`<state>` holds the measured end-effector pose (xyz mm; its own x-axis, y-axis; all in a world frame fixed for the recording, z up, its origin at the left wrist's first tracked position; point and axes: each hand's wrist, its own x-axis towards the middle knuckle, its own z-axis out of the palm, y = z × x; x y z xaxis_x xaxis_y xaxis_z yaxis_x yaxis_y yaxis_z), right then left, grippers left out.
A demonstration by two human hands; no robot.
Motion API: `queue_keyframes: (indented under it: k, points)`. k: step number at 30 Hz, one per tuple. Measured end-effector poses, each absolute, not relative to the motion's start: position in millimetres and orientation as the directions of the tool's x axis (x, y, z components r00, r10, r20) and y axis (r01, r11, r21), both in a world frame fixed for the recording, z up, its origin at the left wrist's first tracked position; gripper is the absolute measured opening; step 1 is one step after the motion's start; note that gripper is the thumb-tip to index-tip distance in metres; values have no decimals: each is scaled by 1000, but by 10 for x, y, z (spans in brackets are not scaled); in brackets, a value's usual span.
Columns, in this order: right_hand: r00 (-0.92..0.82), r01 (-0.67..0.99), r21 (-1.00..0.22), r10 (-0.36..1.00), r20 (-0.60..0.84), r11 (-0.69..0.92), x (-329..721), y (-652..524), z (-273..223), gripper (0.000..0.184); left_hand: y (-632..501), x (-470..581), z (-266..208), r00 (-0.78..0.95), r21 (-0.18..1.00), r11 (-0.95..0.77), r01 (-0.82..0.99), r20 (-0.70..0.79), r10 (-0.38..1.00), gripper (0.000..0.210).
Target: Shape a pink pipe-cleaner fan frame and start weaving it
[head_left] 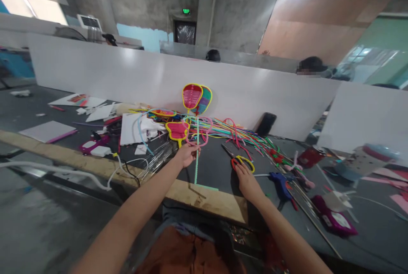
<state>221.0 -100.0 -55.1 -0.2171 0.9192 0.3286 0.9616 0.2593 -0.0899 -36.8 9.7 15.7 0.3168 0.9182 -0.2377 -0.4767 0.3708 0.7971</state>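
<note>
My left hand (188,155) pinches a pipe cleaner shape: a pink looped outline (208,134) joined to a long mint-green stem (196,168) that hangs down towards the table edge. At the scissors (238,160), with one red and one yellow handle, my right hand (246,179) has its fingers closed over the handles; the blades point away to the left. Just beyond my left hand is a pink fan-shaped piece with a yellow rim (177,131). Two similar rimmed pieces, one red-pink (192,96) and one teal and purple (205,100), stand up behind it.
A bundle of coloured pipe cleaners (236,128) lies along the white divider (143,74). To the right are a blue glue gun (281,185), thin metal rods, a red can (312,156) and a purple device (334,218). A phone (266,124) leans on the divider. People's heads show beyond.
</note>
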Motion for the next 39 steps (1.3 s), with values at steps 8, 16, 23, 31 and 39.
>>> queue_keyframes:
  k: [8, 16, 23, 31, 39]
  points:
    - [60, 784, -592, 927, 371, 186, 2240, -629, -274, 41, -39, -334, 129, 343, 813, 378, -442, -236, 909, 15]
    - [-241, 106, -993, 970, 28, 54, 1356, -499, -29, 36, -8, -114, 139, 356, 863, 282, -420, -129, 925, 26]
    - [-53, -158, -987, 999, 7, -1, 1096, -509, -115, 33, 295, -182, 271, 448, 861, 260, -436, -43, 893, 33]
    - [-59, -125, -990, 997, -51, -58, 1056, -522, -183, 29, 704, -227, 237, 340, 873, 209, -441, -54, 939, 17]
    - [-105, -47, -996, 992, -74, -79, 1055, -534, -163, 25, 687, -215, 162, 282, 869, 251, -427, -136, 950, 19]
